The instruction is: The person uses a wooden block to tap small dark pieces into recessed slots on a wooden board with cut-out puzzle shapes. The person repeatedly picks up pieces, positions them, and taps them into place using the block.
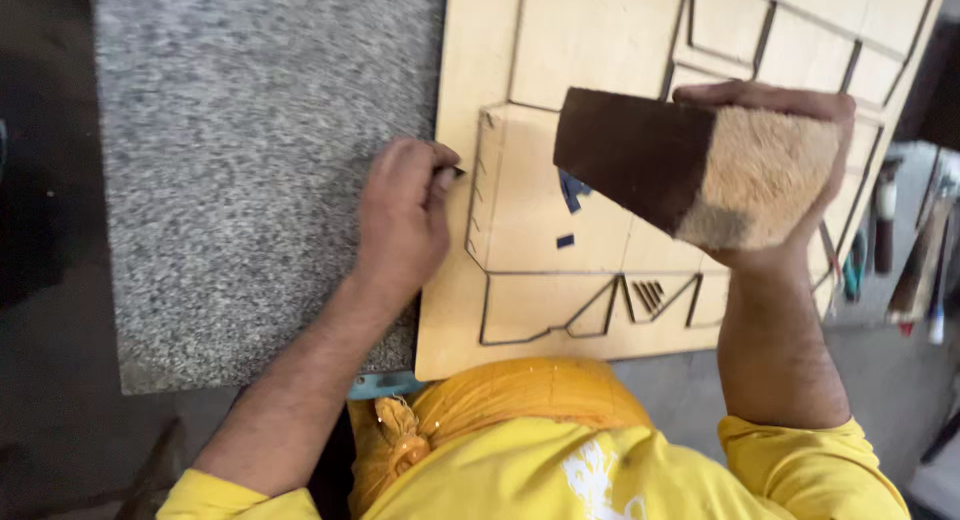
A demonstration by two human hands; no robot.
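Observation:
A pale plywood board with dark cut grooves lies partly on a speckled granite slab. My left hand rests at the board's left part, its fingers pinching a small dark piece against a groove. My right hand is raised above the board and grips a heavy wooden block, dark on one face and pale and rough on its end. Small blue bits lie on the board beneath the block.
Hand tools lie on the grey floor to the right of the board. My yellow sleeves and an orange cloth sit at the bottom edge. Dark floor borders the slab on the left.

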